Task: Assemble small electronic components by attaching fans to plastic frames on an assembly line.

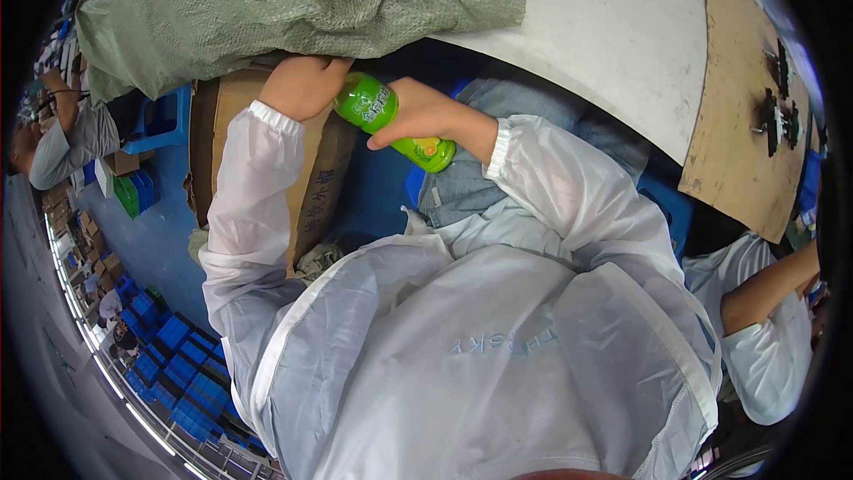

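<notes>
A green plastic drink bottle (367, 103), its label showing orange fruit, lies tilted between my two hands above my lap. My right hand (425, 114) is wrapped round the bottle's middle, with the thumb across its near side. At the upper end of the bottle, my left hand (305, 89) is closed round the neck end. Its fingertips and the bottle's cap are hidden behind the hand and under the edge of a green woven sack (302, 9). White sheer sleeves cover both my forearms.
A white tabletop (604, 27) bears a brown board (742, 98) with black parts on it. Below my left forearm stands a cardboard box (311, 187). Co-workers' arms show at the far left (71, 138) and right (769, 289). Blue crates (182, 373) stand at lower left.
</notes>
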{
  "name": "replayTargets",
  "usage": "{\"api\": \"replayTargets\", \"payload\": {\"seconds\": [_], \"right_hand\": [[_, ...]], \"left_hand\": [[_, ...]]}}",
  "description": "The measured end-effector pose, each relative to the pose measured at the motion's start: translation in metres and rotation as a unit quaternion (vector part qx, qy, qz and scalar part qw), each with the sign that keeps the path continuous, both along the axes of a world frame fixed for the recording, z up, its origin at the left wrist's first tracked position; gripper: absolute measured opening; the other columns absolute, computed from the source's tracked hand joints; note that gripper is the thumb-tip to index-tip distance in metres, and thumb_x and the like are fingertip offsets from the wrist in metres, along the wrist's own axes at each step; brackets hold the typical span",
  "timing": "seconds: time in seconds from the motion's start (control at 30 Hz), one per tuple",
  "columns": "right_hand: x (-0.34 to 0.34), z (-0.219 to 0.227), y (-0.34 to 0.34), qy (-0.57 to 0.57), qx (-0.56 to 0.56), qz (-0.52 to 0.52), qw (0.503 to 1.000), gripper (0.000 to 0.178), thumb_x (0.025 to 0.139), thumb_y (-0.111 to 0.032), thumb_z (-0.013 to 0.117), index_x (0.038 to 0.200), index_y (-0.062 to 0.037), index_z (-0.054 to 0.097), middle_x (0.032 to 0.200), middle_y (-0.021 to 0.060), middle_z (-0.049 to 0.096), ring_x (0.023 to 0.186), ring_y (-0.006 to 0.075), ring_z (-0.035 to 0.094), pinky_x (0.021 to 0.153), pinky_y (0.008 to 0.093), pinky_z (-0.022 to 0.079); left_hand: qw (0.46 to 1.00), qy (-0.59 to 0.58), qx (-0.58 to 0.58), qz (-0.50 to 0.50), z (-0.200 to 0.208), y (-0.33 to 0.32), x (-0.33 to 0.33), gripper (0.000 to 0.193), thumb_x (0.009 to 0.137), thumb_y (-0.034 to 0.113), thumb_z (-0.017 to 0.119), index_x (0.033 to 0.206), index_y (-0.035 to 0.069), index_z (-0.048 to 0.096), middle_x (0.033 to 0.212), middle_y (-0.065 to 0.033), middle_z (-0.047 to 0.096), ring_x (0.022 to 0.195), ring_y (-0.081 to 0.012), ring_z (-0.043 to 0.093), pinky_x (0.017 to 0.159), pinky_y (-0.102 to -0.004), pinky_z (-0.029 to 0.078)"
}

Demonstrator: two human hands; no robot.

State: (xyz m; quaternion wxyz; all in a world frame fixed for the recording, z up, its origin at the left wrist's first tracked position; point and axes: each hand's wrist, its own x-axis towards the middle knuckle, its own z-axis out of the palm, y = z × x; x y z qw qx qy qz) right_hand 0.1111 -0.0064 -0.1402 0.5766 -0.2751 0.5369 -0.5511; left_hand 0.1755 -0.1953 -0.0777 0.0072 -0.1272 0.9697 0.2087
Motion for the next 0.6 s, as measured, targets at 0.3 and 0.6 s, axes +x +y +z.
{"api": "replayTargets", "payload": {"seconds": [0.3,0.6], "right_hand": [[0.001,0.003,0.003,-0.115,-0.042,-0.013,0.992,0.024,0.064,-0.006,0.082,0.080,-0.0030,0.065,0.068,0.0053,0.064,0.054,0.0138,0.055,0.053,0.0263,0.047],[-0.004,0.004,0.004,0.046,-0.024,0.014,0.999,0.027,0.062,-0.011,0.083,0.080,-0.0020,0.065,0.069,0.0070,0.066,0.055,0.0159,0.056,0.055,0.0281,0.048]], "left_hand": [[0.997,-0.007,0.031,-0.066,0.009,-0.012,0.002,0.029,0.091,0.029,0.055,0.100,0.008,0.072,0.101,-0.0137,0.072,0.083,-0.0396,0.066,0.070,-0.0415,0.052],[0.981,0.097,-0.052,-0.160,0.006,-0.014,0.003,0.027,0.090,0.024,0.055,0.105,0.007,0.071,0.102,-0.0172,0.071,0.082,-0.0423,0.065,0.068,-0.0421,0.052]]}}
